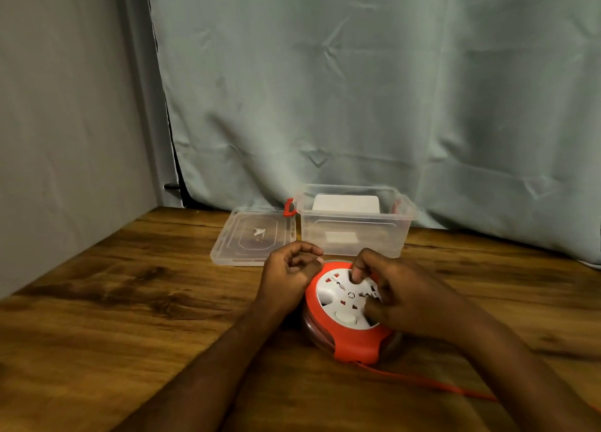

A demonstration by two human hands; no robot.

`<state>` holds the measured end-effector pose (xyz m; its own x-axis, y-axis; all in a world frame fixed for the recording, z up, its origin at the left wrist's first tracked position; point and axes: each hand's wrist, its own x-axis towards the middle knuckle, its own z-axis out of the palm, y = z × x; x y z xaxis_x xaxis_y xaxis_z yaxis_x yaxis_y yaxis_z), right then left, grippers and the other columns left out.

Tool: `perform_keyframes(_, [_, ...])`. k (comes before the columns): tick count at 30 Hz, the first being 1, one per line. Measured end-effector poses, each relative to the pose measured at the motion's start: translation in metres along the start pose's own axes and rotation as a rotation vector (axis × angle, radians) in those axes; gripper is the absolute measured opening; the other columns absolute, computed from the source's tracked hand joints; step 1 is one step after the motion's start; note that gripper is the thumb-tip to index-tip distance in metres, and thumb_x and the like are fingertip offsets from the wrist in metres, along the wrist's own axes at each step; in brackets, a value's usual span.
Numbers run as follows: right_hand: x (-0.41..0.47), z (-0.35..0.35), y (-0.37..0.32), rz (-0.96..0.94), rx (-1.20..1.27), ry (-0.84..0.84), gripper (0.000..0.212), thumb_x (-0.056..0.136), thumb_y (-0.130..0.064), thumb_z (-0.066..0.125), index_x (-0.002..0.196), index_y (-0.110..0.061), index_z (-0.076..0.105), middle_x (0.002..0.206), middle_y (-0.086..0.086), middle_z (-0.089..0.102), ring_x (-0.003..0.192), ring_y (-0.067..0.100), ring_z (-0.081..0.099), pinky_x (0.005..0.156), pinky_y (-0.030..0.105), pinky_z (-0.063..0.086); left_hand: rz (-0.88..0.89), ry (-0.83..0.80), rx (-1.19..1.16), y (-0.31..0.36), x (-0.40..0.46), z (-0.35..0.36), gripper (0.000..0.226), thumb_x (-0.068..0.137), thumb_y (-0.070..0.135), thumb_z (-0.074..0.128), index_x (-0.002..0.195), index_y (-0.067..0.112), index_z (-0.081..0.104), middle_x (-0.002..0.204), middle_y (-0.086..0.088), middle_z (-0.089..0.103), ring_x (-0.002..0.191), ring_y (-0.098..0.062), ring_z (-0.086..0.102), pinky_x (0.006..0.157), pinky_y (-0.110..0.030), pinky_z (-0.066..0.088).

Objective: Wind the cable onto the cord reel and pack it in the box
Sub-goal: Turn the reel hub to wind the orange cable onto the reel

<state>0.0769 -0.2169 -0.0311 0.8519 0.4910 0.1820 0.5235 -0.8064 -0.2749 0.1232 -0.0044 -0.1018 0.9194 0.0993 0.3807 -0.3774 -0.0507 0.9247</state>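
Note:
A round orange cord reel (349, 340) with a white socket face lies flat on the wooden table. My right hand (400, 298) rests on top of it, fingers pressed into the white face. At the reel's left rim sits my left hand (289, 272), its fingers curled loosely and touching the edge. An orange cable (432, 383) runs from the reel's front out to the lower right, passing under my right forearm. Behind the reel stands a clear plastic box (353, 233) with red latches, lid off, something white inside it.
The box's clear lid (250, 236) lies flat on the table (130, 301) left of the box. A grey-green curtain (357, 90) hangs right behind the box. A grey wall closes the left side.

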Motion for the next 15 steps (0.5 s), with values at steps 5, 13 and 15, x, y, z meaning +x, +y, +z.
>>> perform_keyframes(5, [-0.0006, 0.0000, 0.0070, -0.020, 0.055, -0.044, 0.046, 0.077, -0.032, 0.081, 0.108, -0.041, 0.047, 0.094, -0.021, 0.063, 0.071, -0.004, 0.060, 0.054, 0.014, 0.044, -0.014, 0.006, 0.000, 0.0011, -0.0003, -0.0003, 0.011, 0.090, 0.003, 0.069, 0.099, 0.009, 0.071, 0.087, -0.010, 0.077, 0.080, -0.026, 0.075, 0.069, -0.036, 0.062])
perform_keyframes(13, [0.0004, 0.0023, 0.0044, 0.037, 0.096, 0.057, 0.055, 0.061, -0.051, 0.089, 0.091, -0.039, 0.044, 0.097, -0.017, 0.069, 0.083, -0.001, 0.064, 0.058, 0.025, 0.054, -0.028, 0.019, -0.004, 0.0001, 0.0008, 0.0000, 0.011, 0.090, 0.003, 0.068, 0.099, 0.009, 0.070, 0.087, -0.015, 0.076, 0.080, -0.030, 0.074, 0.070, -0.039, 0.062])
perform_keyframes(15, [0.0013, 0.0061, 0.0019, 0.055, 0.041, 0.090, 0.052, 0.060, -0.059, 0.086, 0.085, -0.034, 0.047, 0.087, -0.013, 0.068, 0.078, 0.003, 0.062, 0.057, 0.027, 0.051, -0.028, 0.012, 0.006, -0.0017, 0.0013, -0.0003, 0.011, 0.091, 0.004, 0.068, 0.099, 0.010, 0.070, 0.088, -0.014, 0.076, 0.081, -0.030, 0.074, 0.071, -0.041, 0.062])
